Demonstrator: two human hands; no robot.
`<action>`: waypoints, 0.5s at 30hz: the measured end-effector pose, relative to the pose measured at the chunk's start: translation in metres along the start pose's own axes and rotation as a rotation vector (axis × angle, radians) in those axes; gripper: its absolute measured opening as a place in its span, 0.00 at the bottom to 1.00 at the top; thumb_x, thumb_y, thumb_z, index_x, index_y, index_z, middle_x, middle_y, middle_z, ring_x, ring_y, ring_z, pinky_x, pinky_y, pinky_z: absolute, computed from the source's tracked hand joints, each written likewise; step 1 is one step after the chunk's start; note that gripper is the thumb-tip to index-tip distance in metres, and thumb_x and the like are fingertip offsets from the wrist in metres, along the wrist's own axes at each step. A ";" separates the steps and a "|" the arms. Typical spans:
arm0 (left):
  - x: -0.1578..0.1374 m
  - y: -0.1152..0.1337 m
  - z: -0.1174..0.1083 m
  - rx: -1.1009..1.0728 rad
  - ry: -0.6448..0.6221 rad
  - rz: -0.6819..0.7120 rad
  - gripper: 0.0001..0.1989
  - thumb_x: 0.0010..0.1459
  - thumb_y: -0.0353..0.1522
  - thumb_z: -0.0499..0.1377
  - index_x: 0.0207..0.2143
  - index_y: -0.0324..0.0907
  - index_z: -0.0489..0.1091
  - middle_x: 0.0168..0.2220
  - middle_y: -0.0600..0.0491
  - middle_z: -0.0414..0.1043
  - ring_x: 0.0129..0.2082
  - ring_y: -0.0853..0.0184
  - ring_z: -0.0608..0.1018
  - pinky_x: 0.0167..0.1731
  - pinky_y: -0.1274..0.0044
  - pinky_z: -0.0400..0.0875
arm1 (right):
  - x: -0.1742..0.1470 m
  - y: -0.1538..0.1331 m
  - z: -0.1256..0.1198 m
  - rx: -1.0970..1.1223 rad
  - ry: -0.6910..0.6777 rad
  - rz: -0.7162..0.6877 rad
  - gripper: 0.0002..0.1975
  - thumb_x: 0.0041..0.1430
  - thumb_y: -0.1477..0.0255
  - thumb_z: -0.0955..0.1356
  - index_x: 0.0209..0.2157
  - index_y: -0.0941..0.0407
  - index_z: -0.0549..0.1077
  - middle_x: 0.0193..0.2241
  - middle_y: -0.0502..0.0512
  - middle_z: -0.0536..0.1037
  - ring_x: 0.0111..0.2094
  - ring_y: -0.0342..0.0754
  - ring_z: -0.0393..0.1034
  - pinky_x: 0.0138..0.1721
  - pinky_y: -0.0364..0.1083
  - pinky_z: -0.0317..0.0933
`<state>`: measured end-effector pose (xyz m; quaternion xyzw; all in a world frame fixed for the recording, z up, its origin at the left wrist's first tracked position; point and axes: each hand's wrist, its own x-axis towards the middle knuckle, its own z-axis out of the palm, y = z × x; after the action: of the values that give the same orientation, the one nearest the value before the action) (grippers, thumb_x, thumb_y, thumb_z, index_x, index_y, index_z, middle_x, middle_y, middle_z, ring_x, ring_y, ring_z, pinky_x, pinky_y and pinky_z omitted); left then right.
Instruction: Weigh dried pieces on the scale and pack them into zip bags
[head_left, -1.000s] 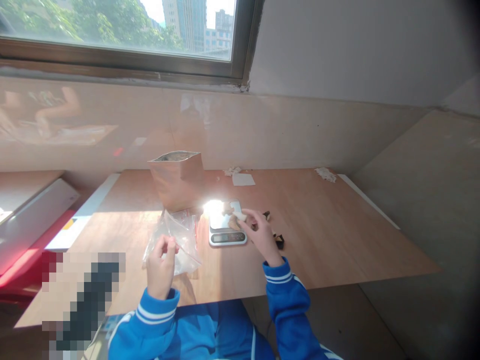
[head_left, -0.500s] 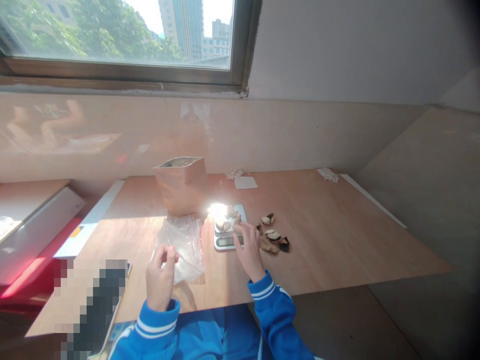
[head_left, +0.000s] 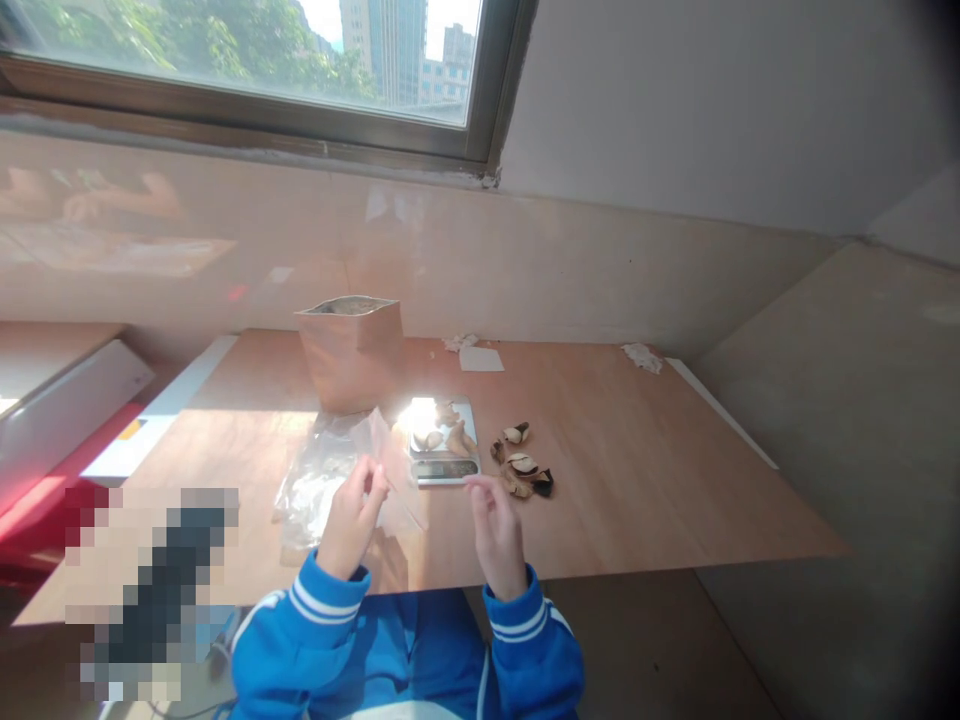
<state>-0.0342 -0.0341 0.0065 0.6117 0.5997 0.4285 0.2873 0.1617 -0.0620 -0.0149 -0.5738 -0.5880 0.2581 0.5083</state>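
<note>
My left hand (head_left: 352, 515) is closed in a pinch on a clear plastic bag (head_left: 401, 495), whose sheet stands up beside the fingers. More clear plastic bags (head_left: 307, 490) lie flat to its left. My right hand (head_left: 498, 535) is just in front of the small digital scale (head_left: 445, 480), fingers bent but apart, with nothing seen in them. On the scale's pan are several pale brown dried pieces (head_left: 460, 438), partly washed out by glare. Right of the scale lies a small heap of similar dried pieces (head_left: 523, 463), some with dark skins.
Behind the bags stands an open brown paper pouch (head_left: 351, 350). A white paper slip (head_left: 481, 359) and crumpled tissue (head_left: 643, 357) lie at the back of the wooden table (head_left: 637, 470). A blurred-out dark device (head_left: 169, 580) rests at the front left.
My right hand has drawn back from the scale, where a dried piece now lies uncovered. My left hand has moved right and lifted part of a plastic bag. The view has shifted slightly.
</note>
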 end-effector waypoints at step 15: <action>0.012 -0.007 -0.034 -0.016 0.213 -0.064 0.18 0.59 0.43 0.48 0.21 0.44 0.57 0.19 0.58 0.60 0.23 0.70 0.67 0.26 0.78 0.61 | -0.002 0.018 -0.004 0.090 -0.290 0.203 0.21 0.63 0.55 0.60 0.28 0.56 0.71 0.25 0.53 0.74 0.28 0.45 0.68 0.32 0.43 0.62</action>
<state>-0.0680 -0.0272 0.0184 0.5408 0.6426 0.4866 0.2403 0.1729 -0.0610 -0.0300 -0.5637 -0.5821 0.4143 0.4144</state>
